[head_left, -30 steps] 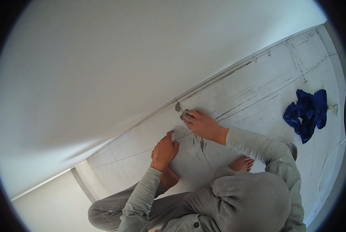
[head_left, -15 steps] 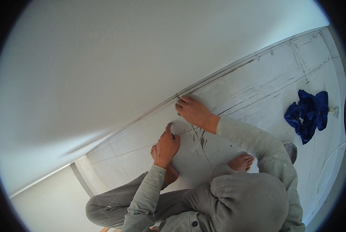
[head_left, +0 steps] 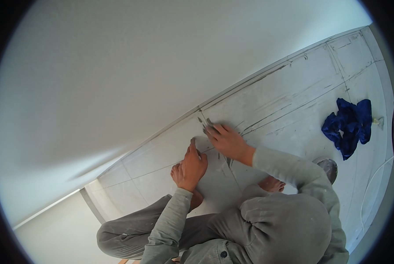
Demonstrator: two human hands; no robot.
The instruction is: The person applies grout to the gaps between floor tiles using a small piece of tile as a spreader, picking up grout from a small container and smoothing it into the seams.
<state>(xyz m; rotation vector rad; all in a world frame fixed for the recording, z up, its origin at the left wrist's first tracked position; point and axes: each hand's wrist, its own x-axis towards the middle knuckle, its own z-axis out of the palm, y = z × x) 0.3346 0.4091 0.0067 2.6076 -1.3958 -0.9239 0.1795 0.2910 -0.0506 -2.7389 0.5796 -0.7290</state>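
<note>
My right hand (head_left: 230, 143) is over the pale floor tiles (head_left: 162, 154), its fingers pressed together and pointing to the upper left. At the fingertips shows a thin greyish edge, too small to name. Dark grey smears of paste (head_left: 200, 119) mark the tile joint beside them. My left hand (head_left: 191, 168) is lower and to the left, in front of my left foot (head_left: 198, 199). Its index finger stretches out over the tiles with the thumb apart, and nothing shows in it.
A white wall (head_left: 118, 66) meets the floor along a slanting edge beyond my hands. To the right lie a crumpled dark blue cloth (head_left: 349, 127), a small clear and yellowish item (head_left: 378, 122) and a grey-smeared round container (head_left: 328, 170). A white cable (head_left: 373, 180) runs near the right rim.
My right hand has moved from near the wall edge back along the joint, down and to the right. Dark smears now show at that joint. My left hand has barely moved.
</note>
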